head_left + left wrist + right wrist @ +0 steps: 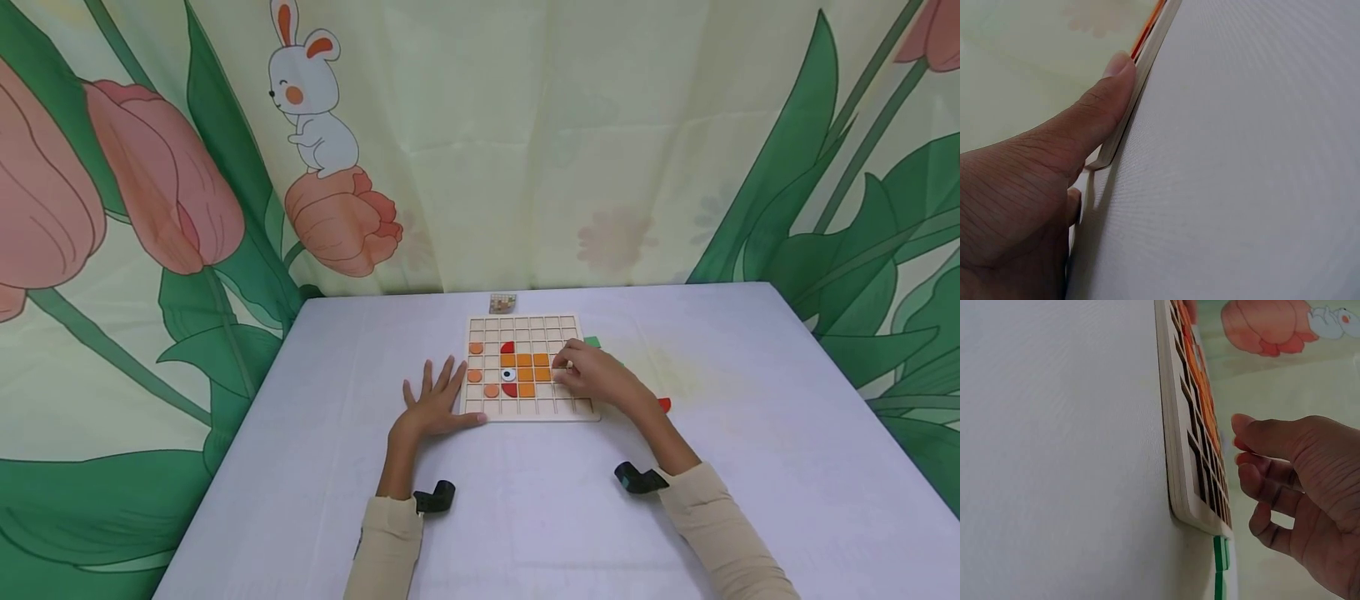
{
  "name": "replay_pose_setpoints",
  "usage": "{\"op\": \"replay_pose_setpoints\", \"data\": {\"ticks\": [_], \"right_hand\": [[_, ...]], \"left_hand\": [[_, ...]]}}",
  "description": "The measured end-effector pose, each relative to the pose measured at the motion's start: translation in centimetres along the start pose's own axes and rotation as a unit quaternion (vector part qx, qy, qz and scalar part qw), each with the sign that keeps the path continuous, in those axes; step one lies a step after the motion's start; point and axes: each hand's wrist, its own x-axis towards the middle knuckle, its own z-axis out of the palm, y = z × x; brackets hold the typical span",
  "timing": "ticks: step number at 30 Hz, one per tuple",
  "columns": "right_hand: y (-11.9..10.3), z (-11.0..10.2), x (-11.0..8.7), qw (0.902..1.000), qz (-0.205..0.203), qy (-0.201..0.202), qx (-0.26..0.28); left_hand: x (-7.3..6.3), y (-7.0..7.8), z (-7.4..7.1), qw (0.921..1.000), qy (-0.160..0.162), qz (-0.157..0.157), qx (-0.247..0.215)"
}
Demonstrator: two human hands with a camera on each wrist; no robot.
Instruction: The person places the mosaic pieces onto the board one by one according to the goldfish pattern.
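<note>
A wooden grid board [534,418] lies on the table, its middle cells filled with orange square tiles [542,360]. Two red curved pieces [507,347], a round eye piece [508,375] and several orange discs [475,376] also sit in cells. My left hand [433,408] rests at the board's left side, fingers spread and thumb on the front left corner. Over the right part of the grid is my right hand [596,372]. In the right wrist view, its thumb and forefinger pinch a small red piece [1242,445], mostly hidden by the fingertips.
Green pieces [592,342] lie just off the board's right edge. Farther right, a red piece [664,404] shows beside the right forearm. A small patterned item [502,303] sits behind the board, near the table's back edge. A printed curtain [480,167] hangs behind the table.
</note>
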Motion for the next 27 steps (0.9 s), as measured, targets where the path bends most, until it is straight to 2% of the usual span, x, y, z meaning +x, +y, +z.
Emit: {"op": "replay_pose_setpoints", "data": {"ticks": [10, 20, 27], "right_hand": [[1.4, -1.0, -2.2, 0.9996, 0.027, 0.000, 0.011], [3.4, -1.6, -4.6, 0.9997, 0.022, -0.007, -0.004], [4.6, -2.3, -6.2, 0.9994, 0.035, -0.006, -0.002]], "left_hand": [[0.1, -0.1, 0.0, 1.0000, 0.003, 0.000, 0.003], [0.2, -0.2, 0.3, 1.0000, -0.003, -0.006, 0.003], [0.2, -0.1, 0.3, 1.0000, -0.004, -0.006, 0.002]]}}
